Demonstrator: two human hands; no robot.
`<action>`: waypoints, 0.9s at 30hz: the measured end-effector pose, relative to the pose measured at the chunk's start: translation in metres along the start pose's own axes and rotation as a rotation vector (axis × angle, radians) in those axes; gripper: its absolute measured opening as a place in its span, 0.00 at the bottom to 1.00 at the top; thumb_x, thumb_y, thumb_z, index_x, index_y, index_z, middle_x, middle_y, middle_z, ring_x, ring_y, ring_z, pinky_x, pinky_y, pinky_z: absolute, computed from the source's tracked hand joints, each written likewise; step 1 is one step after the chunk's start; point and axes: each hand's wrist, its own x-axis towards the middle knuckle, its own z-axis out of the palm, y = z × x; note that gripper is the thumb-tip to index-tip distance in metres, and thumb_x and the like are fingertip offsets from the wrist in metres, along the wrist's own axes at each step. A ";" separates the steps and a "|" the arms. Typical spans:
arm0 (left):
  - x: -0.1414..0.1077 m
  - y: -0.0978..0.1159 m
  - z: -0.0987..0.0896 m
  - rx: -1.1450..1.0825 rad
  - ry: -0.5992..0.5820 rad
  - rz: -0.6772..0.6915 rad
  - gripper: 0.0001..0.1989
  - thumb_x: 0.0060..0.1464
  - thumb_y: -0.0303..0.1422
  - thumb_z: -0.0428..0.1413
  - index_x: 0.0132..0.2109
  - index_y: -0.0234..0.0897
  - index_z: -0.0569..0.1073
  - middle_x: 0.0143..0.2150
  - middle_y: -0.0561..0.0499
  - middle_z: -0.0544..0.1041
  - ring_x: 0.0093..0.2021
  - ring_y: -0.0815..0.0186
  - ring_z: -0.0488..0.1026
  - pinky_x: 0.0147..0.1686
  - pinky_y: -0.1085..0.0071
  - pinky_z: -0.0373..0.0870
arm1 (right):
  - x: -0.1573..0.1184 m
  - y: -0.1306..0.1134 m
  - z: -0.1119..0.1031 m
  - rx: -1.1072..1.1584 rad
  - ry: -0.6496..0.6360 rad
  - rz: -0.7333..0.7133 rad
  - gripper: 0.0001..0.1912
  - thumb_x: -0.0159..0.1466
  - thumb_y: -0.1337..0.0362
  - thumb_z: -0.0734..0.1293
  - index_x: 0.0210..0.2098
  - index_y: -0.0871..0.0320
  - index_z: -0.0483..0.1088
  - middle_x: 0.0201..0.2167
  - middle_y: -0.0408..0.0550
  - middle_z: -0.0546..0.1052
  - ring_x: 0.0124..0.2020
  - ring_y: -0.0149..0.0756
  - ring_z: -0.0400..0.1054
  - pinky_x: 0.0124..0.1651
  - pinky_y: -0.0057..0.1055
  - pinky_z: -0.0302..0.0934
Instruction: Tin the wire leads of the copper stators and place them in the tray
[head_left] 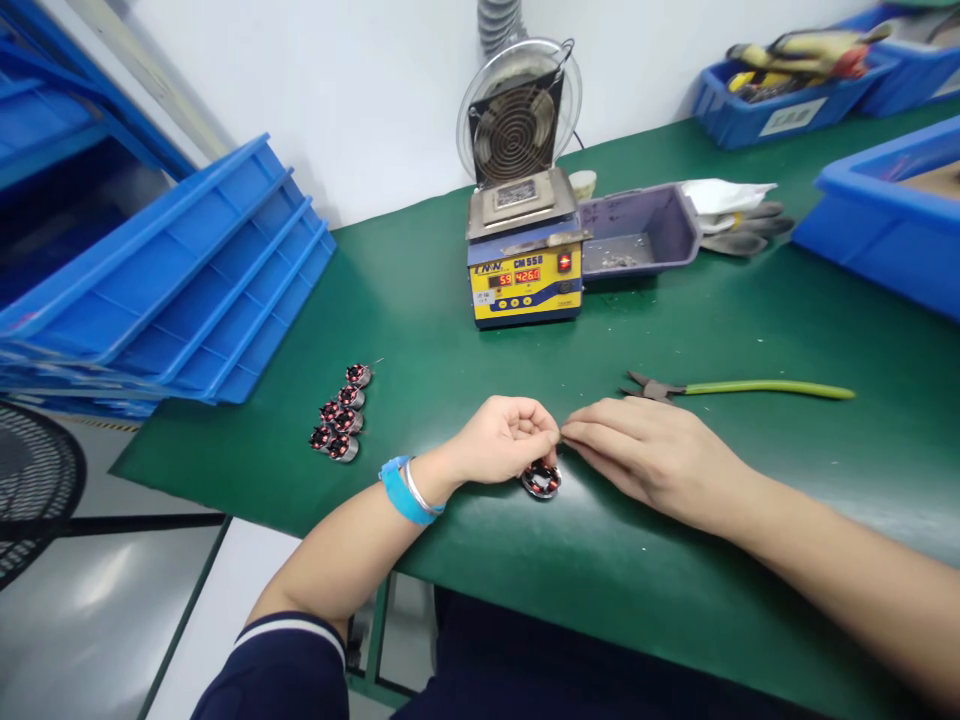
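Observation:
My left hand [510, 438], with a blue band at its wrist, is closed in a pinch just above a small motor stator [543, 484] with copper windings. The stator lies on the green table, partly covered by these fingers. My right hand [649, 450] has its fingers pressed together, their tips meeting the left fingertips. Whatever is pinched between them is too small to make out. Beyond the right hand lie diagonal cutters [750, 388] with green handles, jaws apart. Several more stators [345, 420] stand grouped on the table at the left.
A yellow and blue solder pot [525, 285] stands at the back, before a round fan [517, 130]. Beside it are a grey-purple bin [679, 235] and gloves [739, 235]. Stacked blue crates [225, 270] lean at the left; blue bins [885, 230] line the right.

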 end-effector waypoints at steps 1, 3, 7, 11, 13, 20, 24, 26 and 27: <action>0.000 0.000 0.000 -0.007 0.002 0.003 0.05 0.50 0.26 0.56 0.29 0.31 0.67 0.20 0.53 0.72 0.14 0.80 0.61 0.14 0.83 0.55 | 0.001 -0.001 0.001 0.031 -0.011 0.022 0.11 0.66 0.63 0.59 0.35 0.57 0.72 0.34 0.51 0.78 0.33 0.38 0.72 0.35 0.34 0.64; -0.001 0.001 0.001 -0.022 0.002 0.010 0.04 0.50 0.25 0.56 0.29 0.31 0.67 0.20 0.54 0.72 0.15 0.80 0.62 0.16 0.83 0.58 | 0.003 -0.005 0.005 0.261 -0.066 0.221 0.12 0.65 0.60 0.59 0.32 0.57 0.71 0.31 0.51 0.77 0.30 0.36 0.72 0.33 0.33 0.64; -0.004 0.002 0.003 -0.048 -0.020 0.032 0.03 0.48 0.23 0.55 0.29 0.30 0.67 0.20 0.54 0.72 0.17 0.79 0.64 0.20 0.82 0.64 | 0.007 -0.013 0.009 0.746 -0.243 0.614 0.19 0.66 0.53 0.55 0.26 0.58 0.62 0.20 0.47 0.73 0.18 0.32 0.68 0.23 0.29 0.64; -0.003 0.001 0.001 -0.053 -0.025 0.022 0.04 0.48 0.22 0.54 0.29 0.30 0.67 0.20 0.54 0.72 0.17 0.78 0.65 0.20 0.82 0.64 | 0.004 -0.010 0.005 0.524 -0.178 0.438 0.15 0.64 0.54 0.61 0.31 0.59 0.68 0.26 0.50 0.76 0.26 0.35 0.72 0.29 0.30 0.66; -0.001 0.000 0.000 -0.044 -0.027 0.005 0.04 0.48 0.22 0.54 0.28 0.31 0.67 0.20 0.54 0.72 0.17 0.78 0.65 0.19 0.81 0.63 | 0.002 -0.005 0.002 0.208 -0.048 0.193 0.09 0.65 0.59 0.62 0.35 0.58 0.70 0.30 0.50 0.77 0.30 0.36 0.72 0.33 0.31 0.66; -0.001 0.000 -0.001 -0.049 -0.027 0.007 0.04 0.49 0.23 0.54 0.28 0.31 0.67 0.20 0.54 0.72 0.18 0.78 0.65 0.21 0.80 0.65 | 0.001 -0.003 0.002 -0.040 0.018 -0.064 0.12 0.67 0.66 0.57 0.36 0.58 0.71 0.33 0.51 0.78 0.31 0.36 0.73 0.33 0.32 0.64; -0.003 -0.001 0.001 -0.043 -0.030 0.026 0.04 0.48 0.23 0.56 0.29 0.31 0.67 0.21 0.53 0.72 0.19 0.76 0.67 0.23 0.79 0.67 | 0.005 -0.012 0.010 0.573 -0.167 0.525 0.17 0.66 0.55 0.57 0.28 0.59 0.66 0.23 0.49 0.75 0.21 0.33 0.69 0.26 0.30 0.64; -0.003 -0.001 0.002 -0.039 -0.029 0.033 0.04 0.48 0.24 0.56 0.29 0.31 0.68 0.21 0.53 0.72 0.19 0.76 0.67 0.23 0.79 0.67 | 0.005 -0.014 0.011 0.813 -0.243 0.717 0.19 0.65 0.52 0.57 0.26 0.58 0.63 0.21 0.48 0.73 0.17 0.31 0.67 0.23 0.30 0.63; -0.003 -0.001 0.002 -0.040 -0.028 0.034 0.04 0.48 0.24 0.56 0.29 0.30 0.68 0.21 0.53 0.72 0.19 0.76 0.67 0.23 0.79 0.67 | 0.004 -0.014 0.010 0.823 -0.251 0.722 0.18 0.64 0.51 0.58 0.26 0.58 0.63 0.21 0.48 0.73 0.17 0.32 0.67 0.23 0.30 0.63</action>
